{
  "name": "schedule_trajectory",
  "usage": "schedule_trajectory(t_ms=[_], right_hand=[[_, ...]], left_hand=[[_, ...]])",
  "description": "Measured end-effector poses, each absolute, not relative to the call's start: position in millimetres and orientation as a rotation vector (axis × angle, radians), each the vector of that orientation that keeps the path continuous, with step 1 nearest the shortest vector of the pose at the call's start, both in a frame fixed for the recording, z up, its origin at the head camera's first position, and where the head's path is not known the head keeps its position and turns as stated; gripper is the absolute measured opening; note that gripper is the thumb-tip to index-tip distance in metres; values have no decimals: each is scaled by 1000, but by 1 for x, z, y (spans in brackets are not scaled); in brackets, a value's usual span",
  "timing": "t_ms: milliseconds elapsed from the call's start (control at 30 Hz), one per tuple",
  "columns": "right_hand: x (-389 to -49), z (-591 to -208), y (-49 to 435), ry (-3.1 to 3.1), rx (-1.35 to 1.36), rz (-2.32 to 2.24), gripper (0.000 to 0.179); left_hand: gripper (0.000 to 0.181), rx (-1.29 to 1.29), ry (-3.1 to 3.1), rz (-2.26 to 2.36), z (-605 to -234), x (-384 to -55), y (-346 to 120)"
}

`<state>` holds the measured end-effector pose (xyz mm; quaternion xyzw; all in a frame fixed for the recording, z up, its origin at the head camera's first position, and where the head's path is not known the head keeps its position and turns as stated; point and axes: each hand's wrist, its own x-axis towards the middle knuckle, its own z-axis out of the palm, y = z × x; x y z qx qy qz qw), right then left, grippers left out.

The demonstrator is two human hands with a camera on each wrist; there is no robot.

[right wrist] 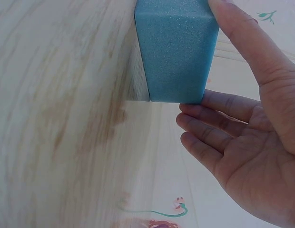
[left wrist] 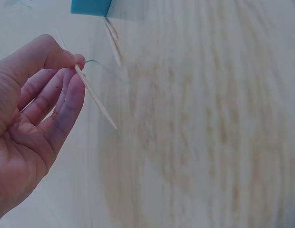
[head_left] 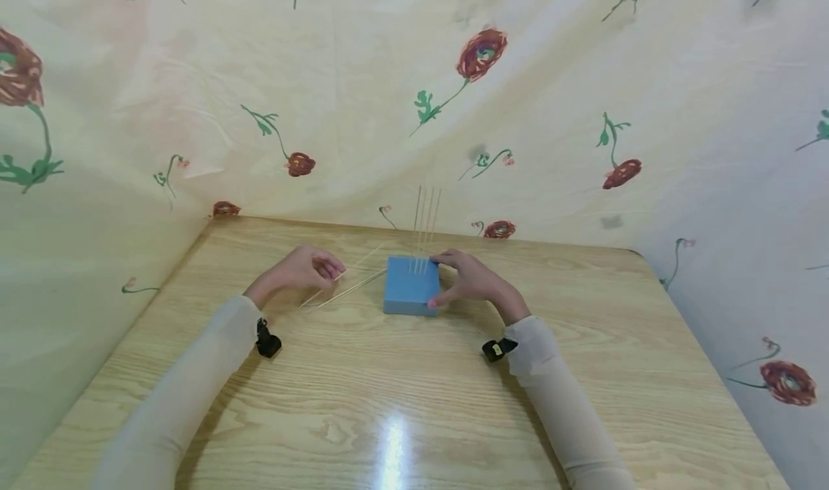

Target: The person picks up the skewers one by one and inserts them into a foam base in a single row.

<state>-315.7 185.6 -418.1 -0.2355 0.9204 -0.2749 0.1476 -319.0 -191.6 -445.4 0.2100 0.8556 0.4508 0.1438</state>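
A blue foam block sits on the table, with several thin wooden skewers standing upright in its top near the back. My right hand holds the block from its right side, thumb at the front corner and fingertips at the back edge. In the right wrist view the thumb and fingers meet the block's edges. To the left of the block, my left hand pinches one skewer between thumb and index finger, its pointed end slanting down. Beneath that hand, a loose skewer lies on the wood, reaching toward the block.
The wood-grain table ends at the back against a flower-printed cloth, which also hangs along both sides. A light reflection shines near the table's front. Black wrist cameras are strapped to both wrists.
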Motion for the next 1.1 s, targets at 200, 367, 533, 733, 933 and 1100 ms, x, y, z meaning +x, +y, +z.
schedule_trajectory(t_ms=[200, 367, 533, 733, 933, 1100], right_hand=[[-314, -419, 185, 2636, -673, -791, 106], [-314, -418, 185, 2638, -671, -794, 104], [-314, -417, 185, 2639, -671, -788, 104], [-313, -417, 185, 2642, -672, -793, 104], [-313, -417, 185, 2632, -675, -802, 104], [-313, -418, 185, 2628, -671, -813, 105]], left_hand=[[31, 579, 2407, 1411, -441, -318, -192], [32, 560, 2364, 1494, -437, -319, -190], [32, 566, 2373, 1510, -431, -319, -187], [35, 568, 2371, 1539, -425, -320, -183], [35, 574, 2351, 1612, -420, -321, -172], [31, 635, 2299, 1730, -415, -323, -160]])
